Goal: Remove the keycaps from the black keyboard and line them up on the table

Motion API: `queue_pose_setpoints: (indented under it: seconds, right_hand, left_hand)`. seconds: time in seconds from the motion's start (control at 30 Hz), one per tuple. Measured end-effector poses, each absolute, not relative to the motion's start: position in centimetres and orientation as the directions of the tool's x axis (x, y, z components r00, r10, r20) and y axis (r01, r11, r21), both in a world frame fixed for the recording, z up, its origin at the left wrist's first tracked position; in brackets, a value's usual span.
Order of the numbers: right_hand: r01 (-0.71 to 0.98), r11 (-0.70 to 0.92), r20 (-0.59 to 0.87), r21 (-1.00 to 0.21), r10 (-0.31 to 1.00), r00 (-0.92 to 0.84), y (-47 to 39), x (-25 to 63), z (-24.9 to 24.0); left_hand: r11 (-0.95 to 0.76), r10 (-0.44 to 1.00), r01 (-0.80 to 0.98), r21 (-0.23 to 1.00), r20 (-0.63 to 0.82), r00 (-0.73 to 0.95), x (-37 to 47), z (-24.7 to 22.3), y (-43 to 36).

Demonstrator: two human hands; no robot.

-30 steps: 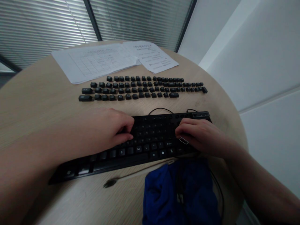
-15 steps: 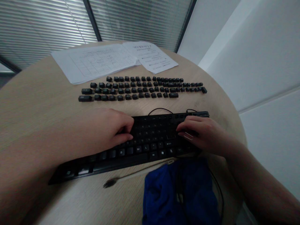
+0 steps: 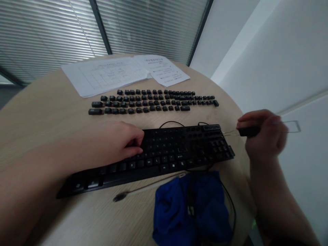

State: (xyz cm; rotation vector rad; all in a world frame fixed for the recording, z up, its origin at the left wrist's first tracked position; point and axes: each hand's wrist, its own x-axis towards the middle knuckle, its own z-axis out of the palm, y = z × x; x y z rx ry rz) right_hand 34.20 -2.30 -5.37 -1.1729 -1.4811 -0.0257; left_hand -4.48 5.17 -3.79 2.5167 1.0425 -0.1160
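A black keyboard [image 3: 153, 169] lies across the table, its lower rows still fitted with keycaps and much of its upper main section without them. My left hand [image 3: 128, 138] is closed on the keyboard, fingers curled and thumb resting on its left-middle part; what lies under the palm is hidden. Off the keyboard's right end, my right hand [image 3: 266, 133] is raised, slightly blurred, and closed round the black handle of a wire keycap puller [image 3: 249, 131]. Thin wire loops stick out from both ends of the handle. Between the left-hand wires I cannot make out any keycap.
Removed keycaps [image 3: 138, 103] stand in several rows beyond the keyboard. Printed papers [image 3: 107, 77] lie at the table's far side. In front are a thin brush [image 3: 143, 188] and a bunched blue cloth [image 3: 174, 212], with a black cable [image 3: 232, 201] beside it.
My right hand has lifted off the keyboard's right part and moved right, past its end, with the keycap puller. My left hand stays on the keyboard. The view has shifted slightly.
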Motion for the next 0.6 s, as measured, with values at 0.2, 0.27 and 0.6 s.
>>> queue_pose_setpoints:
  seconds: [0.2,0.27,0.6]
  right_hand:
    - [0.577,0.359,0.469,-0.734,0.882,0.048,-1.8,34.8,-4.9]
    - [0.493,0.338,0.365,-0.801,0.93,-0.045,-1.6,34.9,-4.7]
    - [0.401,0.287,0.293,-0.87,0.955,-0.047,-1.7,36.4,-5.3]
  left_hand:
    - [-0.643,0.652,0.681,0.351,-0.217,0.727,-4.9,-4.0,5.5]
    - [-0.656,0.653,0.676,0.336,-0.196,0.732,-4.9,-3.9,5.6]
    - [-0.644,0.654,0.667,0.376,-0.183,0.734,-5.1,-4.6,5.8]
